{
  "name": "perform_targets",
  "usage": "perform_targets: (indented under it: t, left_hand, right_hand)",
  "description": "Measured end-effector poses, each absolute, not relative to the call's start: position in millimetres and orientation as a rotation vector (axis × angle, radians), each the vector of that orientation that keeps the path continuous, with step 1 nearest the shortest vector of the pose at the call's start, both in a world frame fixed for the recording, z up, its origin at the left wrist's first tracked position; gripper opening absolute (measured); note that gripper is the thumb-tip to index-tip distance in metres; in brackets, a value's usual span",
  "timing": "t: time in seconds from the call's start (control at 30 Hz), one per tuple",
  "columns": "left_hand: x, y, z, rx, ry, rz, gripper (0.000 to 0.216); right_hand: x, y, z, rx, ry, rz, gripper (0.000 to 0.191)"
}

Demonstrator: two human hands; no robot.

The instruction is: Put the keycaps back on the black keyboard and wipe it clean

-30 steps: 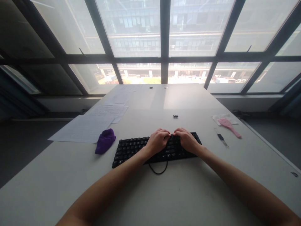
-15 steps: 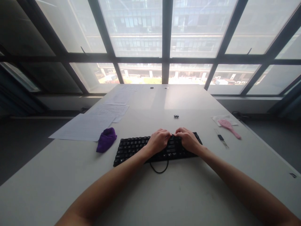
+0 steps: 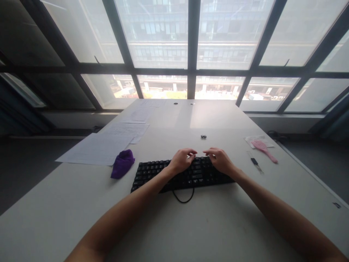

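A black keyboard (image 3: 160, 171) lies across the white table (image 3: 191, 225), its cable looping out at the near edge. Both hands hover just above its right half. My left hand (image 3: 181, 162) has its fingers curled, thumb and forefinger drawn into a pinch that points right. My right hand (image 3: 220, 160) mirrors it, curled fingertips pinched and pointing left. A small gap separates the two sets of fingertips. Whatever the pinches hold, if anything, is too small to make out.
A purple cloth (image 3: 122, 163) sits left of the keyboard, with paper sheets (image 3: 100, 147) behind it. Two small dark pieces (image 3: 203, 137) lie beyond the keyboard. At right are a pink brush (image 3: 262, 147) and a small black tool (image 3: 255, 162). Large windows stand past the table's far edge.
Both hands were pressed together on the keyboard's far edge; they have since lifted slightly and drawn apart, leaving a gap between the fingertips. The keyboard has stayed put.
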State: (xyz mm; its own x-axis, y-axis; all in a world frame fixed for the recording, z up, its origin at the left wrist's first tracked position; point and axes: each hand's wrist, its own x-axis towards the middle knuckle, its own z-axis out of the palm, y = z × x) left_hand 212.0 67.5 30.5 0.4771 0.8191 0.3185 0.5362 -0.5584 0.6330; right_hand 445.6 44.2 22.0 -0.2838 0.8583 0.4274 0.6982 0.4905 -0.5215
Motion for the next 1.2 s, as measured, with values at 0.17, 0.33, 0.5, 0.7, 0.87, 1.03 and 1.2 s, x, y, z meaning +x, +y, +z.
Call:
perform_targets:
  t: [0.17, 0.33, 0.5, 0.7, 0.87, 1.03, 1.2]
  left_hand:
    - [235.4, 120.8, 46.2, 2.252, 1.285, 0.763, 0.021]
    - [281.2, 175.3, 46.0, 2.265, 1.43, 0.683, 0.027]
    - [309.6, 199.1, 27.8, 2.254, 1.502, 0.65, 0.025]
    - [311.0, 209.3, 29.5, 2.216, 1.535, 0.627, 0.016]
    - [286.8, 176.2, 42.0, 2.202, 1.436, 0.659, 0.015]
    - [262.0, 113.4, 47.0, 2.165, 1.177, 0.651, 0.015]
    - [261.0, 83.0, 48.0, 2.005, 1.166, 0.649, 0.016]
  right_hand:
    - [465.7, 94.8, 26.7, -1.482, -1.888, 0.169, 0.026]
    - [462.3, 151.8, 25.1, -1.739, -2.007, 0.125, 0.029]
    - [453.8, 180.7, 17.8, -1.749, -2.094, 0.161, 0.025]
    - [454.4, 185.0, 18.8, -1.76, -2.073, 0.207, 0.019]
    - [466.4, 147.7, 20.5, -1.675, -1.968, 0.271, 0.014]
    - [472.2, 80.3, 16.5, -1.383, -1.785, 0.538, 0.012]
    - [467.4, 44.5, 18.2, -1.359, -1.752, 0.66, 0.011]
